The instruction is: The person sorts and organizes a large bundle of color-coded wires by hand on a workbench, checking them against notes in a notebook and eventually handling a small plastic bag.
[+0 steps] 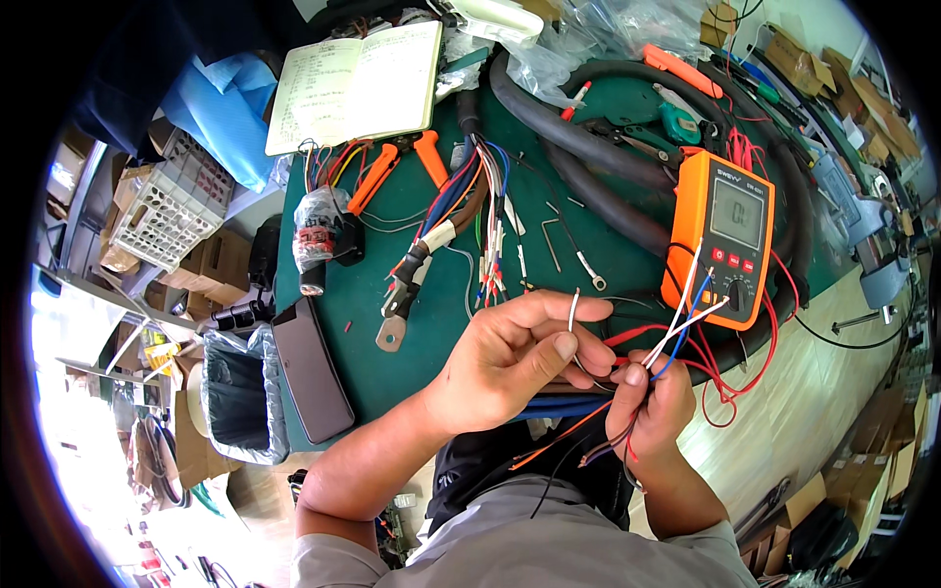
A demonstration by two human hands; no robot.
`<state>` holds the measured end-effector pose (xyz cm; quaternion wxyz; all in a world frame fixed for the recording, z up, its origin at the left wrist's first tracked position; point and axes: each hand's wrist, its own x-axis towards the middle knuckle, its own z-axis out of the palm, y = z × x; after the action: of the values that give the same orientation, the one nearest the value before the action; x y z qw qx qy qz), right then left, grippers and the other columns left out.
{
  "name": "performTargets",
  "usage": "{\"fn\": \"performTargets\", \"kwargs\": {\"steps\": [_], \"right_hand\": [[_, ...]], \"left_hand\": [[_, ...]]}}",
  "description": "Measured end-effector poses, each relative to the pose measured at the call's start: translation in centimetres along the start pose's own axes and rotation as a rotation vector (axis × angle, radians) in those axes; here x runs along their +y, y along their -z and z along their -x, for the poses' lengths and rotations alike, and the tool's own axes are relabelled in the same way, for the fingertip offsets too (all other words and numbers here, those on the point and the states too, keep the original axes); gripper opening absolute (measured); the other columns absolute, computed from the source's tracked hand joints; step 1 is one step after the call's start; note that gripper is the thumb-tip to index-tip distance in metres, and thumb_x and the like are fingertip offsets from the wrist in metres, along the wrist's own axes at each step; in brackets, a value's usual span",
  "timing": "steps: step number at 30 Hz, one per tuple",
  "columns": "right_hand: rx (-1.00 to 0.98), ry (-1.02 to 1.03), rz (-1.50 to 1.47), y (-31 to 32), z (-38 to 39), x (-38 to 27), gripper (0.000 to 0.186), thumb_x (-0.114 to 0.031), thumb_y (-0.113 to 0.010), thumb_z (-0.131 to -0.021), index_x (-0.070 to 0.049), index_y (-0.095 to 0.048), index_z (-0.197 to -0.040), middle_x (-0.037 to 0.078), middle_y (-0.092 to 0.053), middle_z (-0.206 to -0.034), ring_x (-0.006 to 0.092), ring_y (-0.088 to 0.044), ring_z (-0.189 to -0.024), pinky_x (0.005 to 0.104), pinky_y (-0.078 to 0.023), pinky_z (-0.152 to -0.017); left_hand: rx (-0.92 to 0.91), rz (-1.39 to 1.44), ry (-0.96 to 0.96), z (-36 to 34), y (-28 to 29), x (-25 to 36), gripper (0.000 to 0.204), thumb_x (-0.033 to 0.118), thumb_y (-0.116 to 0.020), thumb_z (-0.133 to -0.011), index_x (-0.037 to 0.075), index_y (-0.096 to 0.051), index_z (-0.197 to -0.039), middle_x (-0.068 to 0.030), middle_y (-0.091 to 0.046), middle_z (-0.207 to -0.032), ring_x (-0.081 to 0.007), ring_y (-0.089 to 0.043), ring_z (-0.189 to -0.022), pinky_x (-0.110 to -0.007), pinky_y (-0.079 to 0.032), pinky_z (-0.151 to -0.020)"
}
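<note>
My left hand (520, 363) is closed, with a thin white wire (574, 310) between thumb and fingers, its end pointing up. Close beside it, my right hand (652, 402) grips a bundle of wires. White and blue wires (674, 338) fan out above that hand, while orange and dark strands (564, 438) hang below it to the left. A red test probe (627, 335) lies by the fingertips of both hands. Beyond my right hand rests an orange multimeter (694, 211) with a lit display and red leads (774, 338). The wires' far ends are partly hidden by my hands.
On the green table (431, 333) lie a thick black cable (598, 206), a cable end with a metal lug (390, 333) and loose wires, orange-handled pliers (372, 181), and an open notebook (358, 88). A dark oblong case (312, 372) sits at the left edge, beside a lined bin (240, 392).
</note>
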<state>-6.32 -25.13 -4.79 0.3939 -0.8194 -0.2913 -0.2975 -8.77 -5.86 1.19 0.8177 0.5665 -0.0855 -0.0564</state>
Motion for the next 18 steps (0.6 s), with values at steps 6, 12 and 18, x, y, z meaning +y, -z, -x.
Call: {"fn": "performTargets", "kwargs": {"steps": [6,12,18], "right_hand": [[0.006,-0.027,-0.03,-0.02,-0.06,0.02,0.016,-0.001,-0.058,-0.087,-0.001,-0.054,-0.102,0.004,-0.062,-0.07,0.0199,-0.057,-0.058,0.0328,-0.043,-0.058],[0.026,-0.069,-0.106,-0.19,0.47,0.19,0.015,-0.002,-0.057,-0.088,-0.001,-0.051,-0.102,0.005,-0.063,-0.07,0.019,-0.058,-0.058,0.033,-0.044,-0.058],[0.0,-0.042,-0.095,0.02,0.65,0.41,0.013,-0.003,-0.056,-0.089,-0.001,-0.05,-0.101,0.005,-0.062,-0.073,0.0215,-0.055,-0.058,0.0337,-0.043,-0.056]], "left_hand": [[0.073,0.024,0.032,-0.37,-0.26,-0.38,0.017,0.007,-0.046,-0.1,0.001,-0.043,-0.116,-0.0218,-0.066,-0.108,-0.0239,-0.068,-0.1,-0.031,-0.058,-0.08],[0.027,0.004,-0.01,-0.08,0.0,-0.71,0.009,0.0,-0.052,-0.097,0.001,-0.05,-0.106,-0.0202,-0.068,-0.105,-0.0238,-0.068,-0.098,-0.031,-0.059,-0.079],[-0.134,-0.015,0.02,0.05,0.12,-0.48,0.009,-0.001,-0.059,-0.093,-0.003,-0.055,-0.101,-0.0182,-0.07,-0.099,-0.0194,-0.068,-0.094,-0.029,-0.057,-0.079]]}}
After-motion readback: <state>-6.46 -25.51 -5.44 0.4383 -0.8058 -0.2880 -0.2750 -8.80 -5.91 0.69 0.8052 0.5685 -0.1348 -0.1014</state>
